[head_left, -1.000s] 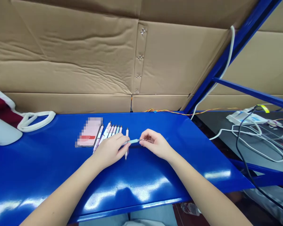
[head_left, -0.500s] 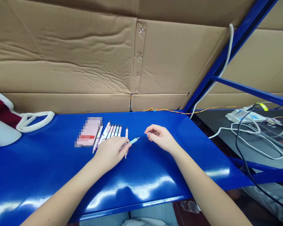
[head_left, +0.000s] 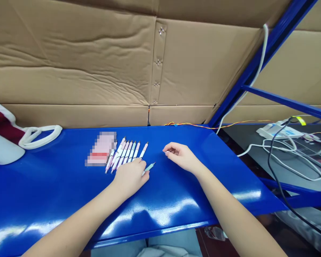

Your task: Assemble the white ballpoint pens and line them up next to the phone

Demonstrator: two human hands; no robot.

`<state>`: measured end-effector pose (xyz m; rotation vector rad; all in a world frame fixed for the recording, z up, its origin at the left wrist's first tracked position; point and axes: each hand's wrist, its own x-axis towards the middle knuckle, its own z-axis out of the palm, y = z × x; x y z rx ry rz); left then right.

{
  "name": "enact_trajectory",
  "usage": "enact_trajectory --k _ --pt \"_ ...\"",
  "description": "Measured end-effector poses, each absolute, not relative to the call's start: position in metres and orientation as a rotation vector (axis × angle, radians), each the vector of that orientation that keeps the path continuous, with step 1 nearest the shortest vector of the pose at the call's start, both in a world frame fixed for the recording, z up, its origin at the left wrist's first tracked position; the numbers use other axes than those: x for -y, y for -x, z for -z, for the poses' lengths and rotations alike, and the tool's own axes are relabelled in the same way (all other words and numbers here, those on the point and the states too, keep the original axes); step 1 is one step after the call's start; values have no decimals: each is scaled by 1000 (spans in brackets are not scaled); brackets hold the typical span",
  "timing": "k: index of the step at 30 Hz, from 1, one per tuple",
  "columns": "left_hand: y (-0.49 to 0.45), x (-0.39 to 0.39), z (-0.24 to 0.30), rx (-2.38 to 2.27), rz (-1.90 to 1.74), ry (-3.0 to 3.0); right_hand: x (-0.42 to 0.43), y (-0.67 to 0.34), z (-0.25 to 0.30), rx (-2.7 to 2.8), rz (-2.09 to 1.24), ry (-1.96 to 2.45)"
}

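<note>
One teal pen (head_left: 149,167) is showing between thumb and forefinger of the left hand (head_left: 130,175), its pointed end aiming up and to the right, clear of the fingers. I am reading that left hand as pinching the pen; its lower end is hiding in the grip. The right hand (head_left: 180,155) is hanging well apart, fingers curling to the thumb and pinching a small pale piece (head_left: 166,152) that I am finding too small to identify.

I am noting a change: a second ago both hands were meeting at the pen's tip; now they are standing separate, so the left hand alone is supporting the pen. The left hand is also sitting lower, and a pink-and-white pen (head_left: 143,150) just beyond its fingers is now slanting instead of lying nearly straight. I am unable to tell whether the fingers are touching it.

Farther left, a row of pens (head_left: 128,151) is lying side by side, partly behind the hand, next to a pink blurred-out rectangle (head_left: 103,144). All are resting on the blue table (head_left: 69,171), with cardboard (head_left: 189,71) standing behind.
</note>
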<state>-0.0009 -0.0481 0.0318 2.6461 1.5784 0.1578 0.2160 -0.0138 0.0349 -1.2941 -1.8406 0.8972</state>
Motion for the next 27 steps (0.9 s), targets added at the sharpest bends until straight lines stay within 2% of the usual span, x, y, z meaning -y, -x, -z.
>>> enact_trajectory --k 5,12,19,22,27 --pt "3 47 -31 -1561 -261 -2612 17 -213 -36 1823 -1063 1248" --pt "1 40 -29 -1227 -746 -2689 27 -196 -36 1851 -1337 1085" --pt "4 36 -29 -1123 -780 -2666 28 -193 -32 1802 -1428 1050" --pt "4 32 -30 -1241 -750 -2691 22 -199 -28 1844 -1280 1145" --pt "1 20 -20 -1349 -632 -2765 8 -210 -18 2176 -612 1248"
